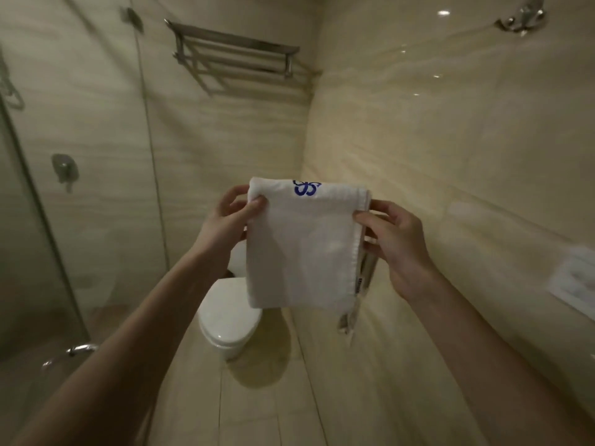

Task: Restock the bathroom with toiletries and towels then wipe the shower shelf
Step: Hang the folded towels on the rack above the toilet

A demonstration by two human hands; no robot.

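Note:
A white folded towel [301, 249] with a blue emblem near its top edge hangs in front of me at chest height. My left hand [230, 217] pinches its upper left edge between thumb and fingers. My right hand [392, 243] grips its upper right edge, fingers curled behind the cloth. The towel droops straight down and hides part of the toilet tank. High on the far wall a metal towel rack [238, 56] stands bare, well above both hands.
A white toilet [228, 320] with its lid down sits below the towel. A glass shower partition [48, 220] with a chrome handle [80, 349] fills the left. A double hook [523, 17] is on the right wall, and a white plate [576, 284] lower right.

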